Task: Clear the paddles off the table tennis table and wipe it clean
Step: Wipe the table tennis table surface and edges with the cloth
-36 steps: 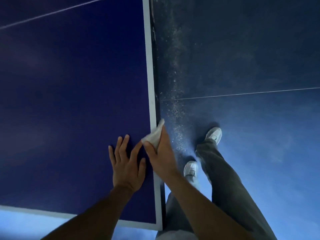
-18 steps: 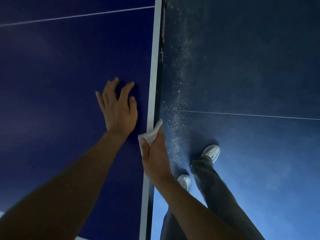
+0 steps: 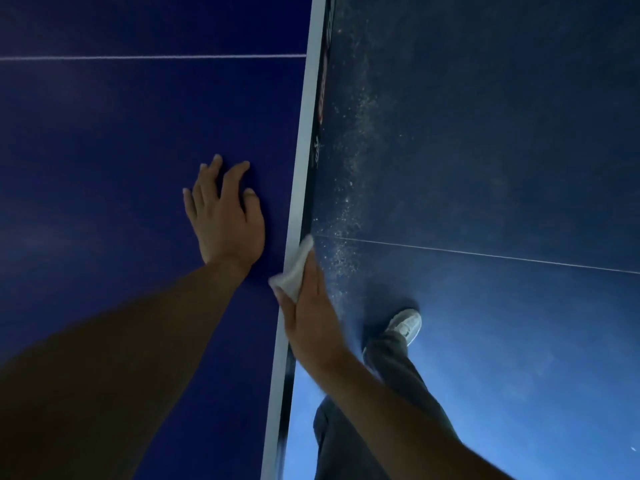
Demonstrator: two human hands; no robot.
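**Fingers (image 3: 313, 276) clamped on the cloth (image 3: 294, 268) at the counter's rim**

Our right hand (image 3: 308, 317) sat just below the middle of the frame, fingers and thumb closed round a small white cloth and pressing it against the white edge line (image 3: 301, 150) of the blue counter (image 3: 104, 133). Most of those fingers were hidden behind the cloth. Our left hand (image 3: 225, 216) lay flat on the counter just left of the cloth, its fingers straight, slightly spread, holding nothing. No paddles showed anywhere in the frame, so we judged wiping to be the step in hand.

To do it well, we thought the stroke should run along the edge line towards the top of the frame, the cloth overlapping both the stripe and the blue beside it. Pale dust (image 3: 349, 220) lay in a band on the floor (image 3: 519, 133) right of the rim, which suggested that sweeping outward off the edge suited the job better than dragging grit back across the surface. The left hand served best as a brace, and we reckoned it should shift clear of the path so its palm left no smear on wiped ground. Even pressure mattered; a bunched cloth would likely skip.
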